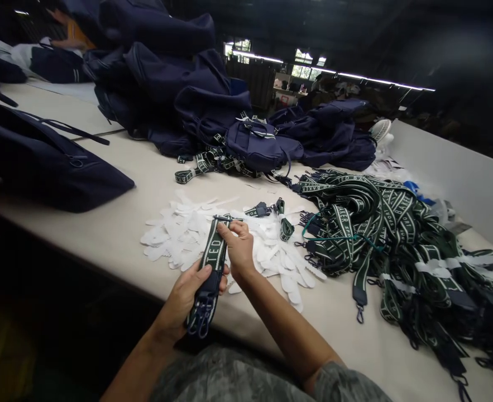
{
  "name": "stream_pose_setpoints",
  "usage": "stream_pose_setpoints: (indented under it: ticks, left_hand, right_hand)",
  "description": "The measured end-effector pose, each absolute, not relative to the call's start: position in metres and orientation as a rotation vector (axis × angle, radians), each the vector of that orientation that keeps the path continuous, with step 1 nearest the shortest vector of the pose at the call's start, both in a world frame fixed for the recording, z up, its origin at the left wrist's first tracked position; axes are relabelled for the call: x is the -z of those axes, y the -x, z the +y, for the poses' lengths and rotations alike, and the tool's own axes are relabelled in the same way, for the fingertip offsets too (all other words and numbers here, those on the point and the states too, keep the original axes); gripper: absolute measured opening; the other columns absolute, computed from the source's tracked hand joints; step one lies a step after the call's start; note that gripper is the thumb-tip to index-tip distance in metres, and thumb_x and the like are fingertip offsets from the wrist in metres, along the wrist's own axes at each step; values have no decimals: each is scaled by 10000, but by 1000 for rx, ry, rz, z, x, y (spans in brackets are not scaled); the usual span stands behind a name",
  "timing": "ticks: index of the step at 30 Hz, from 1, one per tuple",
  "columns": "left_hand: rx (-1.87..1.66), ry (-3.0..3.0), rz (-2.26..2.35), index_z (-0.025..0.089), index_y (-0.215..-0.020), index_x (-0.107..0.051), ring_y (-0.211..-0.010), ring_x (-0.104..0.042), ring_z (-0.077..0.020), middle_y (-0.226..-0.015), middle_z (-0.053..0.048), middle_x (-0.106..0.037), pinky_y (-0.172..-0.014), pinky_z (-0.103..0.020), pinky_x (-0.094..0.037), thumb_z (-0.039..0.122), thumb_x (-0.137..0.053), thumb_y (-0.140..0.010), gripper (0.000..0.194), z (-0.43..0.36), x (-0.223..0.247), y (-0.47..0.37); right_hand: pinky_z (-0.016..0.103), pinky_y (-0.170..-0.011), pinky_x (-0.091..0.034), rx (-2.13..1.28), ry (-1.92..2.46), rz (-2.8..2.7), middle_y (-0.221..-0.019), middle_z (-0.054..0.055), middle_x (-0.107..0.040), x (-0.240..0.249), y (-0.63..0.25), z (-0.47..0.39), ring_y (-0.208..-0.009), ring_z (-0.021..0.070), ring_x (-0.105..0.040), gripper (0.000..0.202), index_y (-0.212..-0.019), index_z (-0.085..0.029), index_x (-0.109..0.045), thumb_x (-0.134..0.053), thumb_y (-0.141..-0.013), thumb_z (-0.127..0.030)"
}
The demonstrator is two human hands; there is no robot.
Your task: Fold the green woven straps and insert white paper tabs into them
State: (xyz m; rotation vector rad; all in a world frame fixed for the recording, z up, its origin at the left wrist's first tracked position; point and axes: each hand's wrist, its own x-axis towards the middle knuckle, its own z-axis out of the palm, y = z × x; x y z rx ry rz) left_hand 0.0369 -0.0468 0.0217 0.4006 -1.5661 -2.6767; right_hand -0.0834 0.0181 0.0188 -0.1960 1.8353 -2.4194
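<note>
A dark green webbing strap (214,249) with white lettering is folded into a flat bundle, its metal snap hooks hanging at the lower end. My left hand (191,287) wraps round the lower half of the bundle, thumb on top. My right hand (238,245) is closed on its upper end, thumb and fingers at the fold beside a dark buckle bar. Under and behind the hands lies a heap of white cut strips (175,234). A small rolled strap (285,220) rests on that heap.
A large pile of lettered straps (355,206) covers the right side, some bundled with white bands. Navy bags (158,84) are stacked at the back, and another navy bag (74,162) lies at left. A white partition (459,178) borders the right. A person's arm (68,33) shows far left.
</note>
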Motion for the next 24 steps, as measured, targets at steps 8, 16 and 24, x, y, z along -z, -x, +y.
stream_pose_setpoints:
  ticks: [8,16,24]
  left_hand:
    - [2741,-509,-1641,138,-1114,-586,-696,-566,-135,-777,-63,-665,-642,-195,-466,374,-600,-886,328,-45,-6,-49]
    - [2399,-655,-1833,176,-1027,-548,-552,-502,-129,-627,-17,-617,-508,-202,-386,554,-591,-870,412,-35,-1,-38]
    - [2532,-643,-1651,149,-1052,-641,-574,-511,-121,-694,-67,-643,-540,-194,-397,547,-659,-823,459,-75,12,-65]
  right_hand:
    - [237,-603,-478,2362,229,1783,-794,20,-612,-6,59,33,-700,138,-558,252,-758,-163,-608,-726,-753,-386]
    - [285,-785,-502,2478,526,2055,-1062,87,-651,-5,64,31,-939,186,-611,153,-710,-165,-609,-708,-787,-253]
    - [261,-680,-482,1995,234,1304,-666,16,-655,-6,92,14,-634,124,-590,361,-595,-137,-574,-898,-468,-230]
